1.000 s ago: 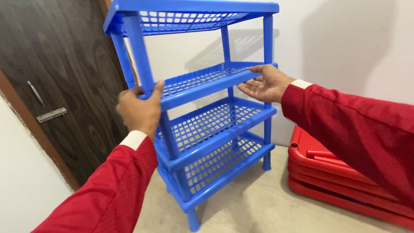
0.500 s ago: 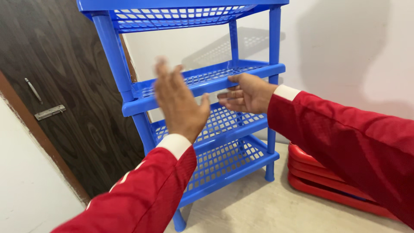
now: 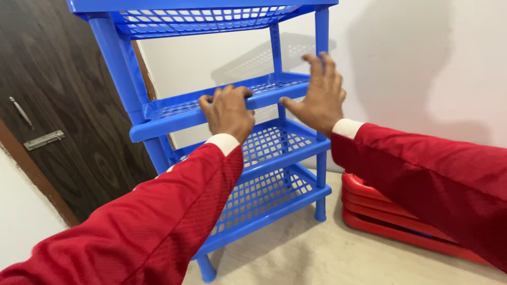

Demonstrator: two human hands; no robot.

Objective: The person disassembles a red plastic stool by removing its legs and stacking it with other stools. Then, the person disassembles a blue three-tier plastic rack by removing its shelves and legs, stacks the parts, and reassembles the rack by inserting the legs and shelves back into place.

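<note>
From the head camera, a tall blue plastic rack (image 3: 158, 113) with lattice shelves stood on the pale floor (image 3: 327, 258), close against the white wall (image 3: 412, 58) and beside a dark wooden door (image 3: 63, 95). The left hand (image 3: 228, 112) reached forward, arm in a red sleeve with a white cuff, and its fingers (image 3: 232, 92) curled over the front edge of the second shelf from the top, gripping the rim. The right hand (image 3: 316, 95) was open, fingers spread and pointing up, palm toward the rack's right front post, thumb at the same shelf's edge; it gripped nothing. A stack of red trays (image 3: 380, 216) lay on the floor, just right of the rack.
</note>
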